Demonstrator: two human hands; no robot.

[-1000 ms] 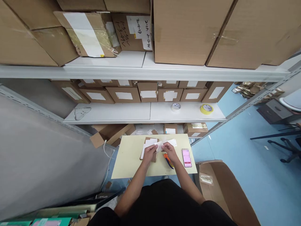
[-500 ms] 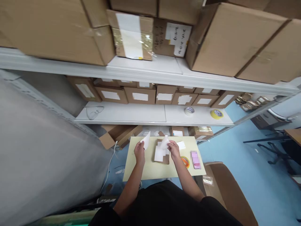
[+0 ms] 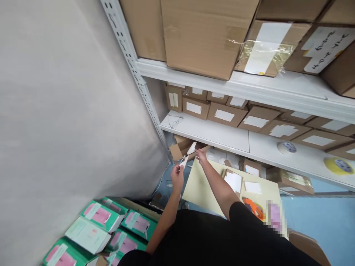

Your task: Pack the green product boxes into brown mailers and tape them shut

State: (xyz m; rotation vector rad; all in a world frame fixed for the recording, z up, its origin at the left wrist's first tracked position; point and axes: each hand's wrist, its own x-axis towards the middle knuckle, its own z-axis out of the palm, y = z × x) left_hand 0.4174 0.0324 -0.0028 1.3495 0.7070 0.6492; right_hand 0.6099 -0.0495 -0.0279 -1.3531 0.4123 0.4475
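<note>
My left hand (image 3: 177, 176) pinches a small piece of white paper (image 3: 183, 162), with its tip pointing up and to the right. My right hand (image 3: 200, 155) reaches across to the left, a second white paper piece (image 3: 192, 148) at its fingertips. Both pieces are above the far left corner of the pale yellow table (image 3: 205, 181), in front of an open cardboard box (image 3: 175, 151). On the table lies a small cardboard box with a white sheet (image 3: 233, 181) on top. A white card (image 3: 252, 187) is to its right.
An orange and yellow tape roll (image 3: 253, 208) and a pixelated pink item (image 3: 275, 218) are on the table's right. White shelving (image 3: 210, 131) with cardboard boxes, eyeglasses (image 3: 175, 121) and tape rolls (image 3: 287, 147) stands ahead. Green and pink boxes (image 3: 101, 214) are stacked lower left.
The view has turned left. Both hands have moved left with the paper pieces, from over the table to near the open cardboard box. The small box stays on the table.
</note>
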